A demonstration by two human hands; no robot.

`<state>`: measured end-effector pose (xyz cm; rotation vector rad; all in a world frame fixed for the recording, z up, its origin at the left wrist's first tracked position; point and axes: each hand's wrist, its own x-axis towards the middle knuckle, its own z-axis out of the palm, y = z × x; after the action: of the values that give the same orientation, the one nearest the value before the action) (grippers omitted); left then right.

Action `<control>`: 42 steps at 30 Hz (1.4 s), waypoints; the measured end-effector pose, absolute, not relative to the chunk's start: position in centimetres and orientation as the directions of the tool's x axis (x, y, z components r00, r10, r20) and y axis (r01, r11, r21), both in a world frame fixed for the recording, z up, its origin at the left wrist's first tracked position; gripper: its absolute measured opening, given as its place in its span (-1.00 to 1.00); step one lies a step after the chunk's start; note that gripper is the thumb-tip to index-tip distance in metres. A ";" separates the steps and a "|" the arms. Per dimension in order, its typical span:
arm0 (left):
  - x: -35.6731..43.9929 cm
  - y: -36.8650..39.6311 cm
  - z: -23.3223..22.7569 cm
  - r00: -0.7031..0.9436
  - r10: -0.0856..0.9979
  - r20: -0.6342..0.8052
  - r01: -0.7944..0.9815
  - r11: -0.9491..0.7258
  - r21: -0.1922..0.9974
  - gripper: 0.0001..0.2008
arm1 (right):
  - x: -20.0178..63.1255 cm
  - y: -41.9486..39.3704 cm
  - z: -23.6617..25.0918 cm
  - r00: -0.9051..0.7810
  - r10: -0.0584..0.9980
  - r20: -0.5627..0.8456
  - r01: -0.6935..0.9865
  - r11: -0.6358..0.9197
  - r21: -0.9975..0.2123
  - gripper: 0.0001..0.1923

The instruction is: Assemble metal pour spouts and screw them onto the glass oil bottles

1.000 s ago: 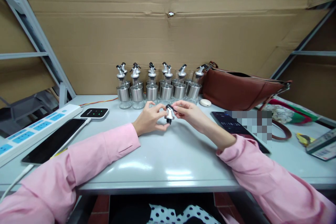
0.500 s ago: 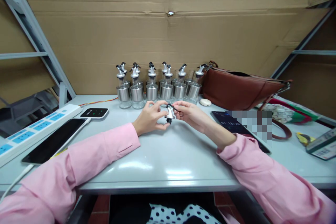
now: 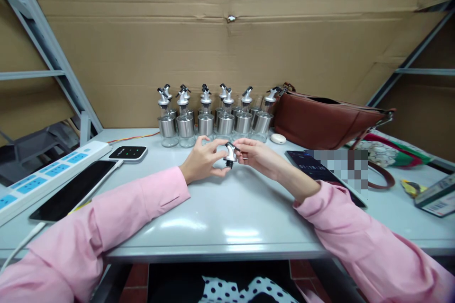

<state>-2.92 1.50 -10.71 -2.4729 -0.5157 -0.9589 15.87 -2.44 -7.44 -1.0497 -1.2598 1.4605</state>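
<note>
Steel-and-black pourer spout (image 3: pixel 230 155), held just above the grey counter (image 3: pixel 227 213) at centre. The left hand (image 3: pixel 202 161) closes its fingers (image 3: pixel 217 150) around the spout's metal collar, thumb below and index above, with the dark stopper end pointing down. The right hand (image 3: pixel 258 156) pinches the small black lever cap at the spout's top between thumb and forefinger; both hands are shut on the same piece.

At 12 o'clock from the hands stands a row of glass oil bottles (image 3: pixel 215 120), each already fitted with a matching spout, against a cardboard wall (image 3: pixel 227 47). A brown leather bag (image 3: pixel 327 120) lies at 2 o'clock, a phone (image 3: pixel 322 173) at 3 o'clock, and a small white router (image 3: pixel 128 153), a black tablet (image 3: pixel 73 194) and a power strip (image 3: pixel 46 175) between 9 and 10 o'clock.

The step in hand appears to be working or seating the lever cap on the loose spout. The next move likely calls for a steady left-hand hold while the right fingers apply fine pressure on the small cap.
</note>
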 end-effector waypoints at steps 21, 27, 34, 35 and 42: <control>-3.0 1.6 -10.9 0.635 0.216 0.741 0.538 -0.813 -0.224 -0.75 | 15.4 -2.9 -7.8 -0.257 0.894 0.367 0.487 0.448 -0.749 -0.56; -3.0 1.7 -10.9 0.664 0.160 0.730 0.501 -0.820 -0.276 -0.77 | 15.5 -2.8 -8.2 -0.247 0.919 0.307 0.436 0.388 -0.812 -0.57; -2.9 1.8 -11.0 0.681 0.165 0.714 0.493 -0.824 -0.279 -0.76 | 15.4 -2.8 -8.3 -0.243 0.928 0.283 0.366 0.357 -0.859 -0.57; -2.9 1.8 -11.0 0.683 0.169 0.710 0.493 -0.825 -0.278 -0.76 | 15.4 -2.8 -8.3 -0.240 0.929 0.281 0.361 0.354 -0.863 -0.56; -2.9 1.7 -10.9 0.668 0.131 0.732 0.490 -0.819 -0.300 -0.75 | 15.4 -2.6 -8.4 -0.243 0.918 0.312 0.384 0.387 -0.838 -0.58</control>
<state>-2.89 1.72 -10.93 -2.4032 -0.4814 -1.0029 15.41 -2.64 -8.38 -1.1345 -1.8080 0.8024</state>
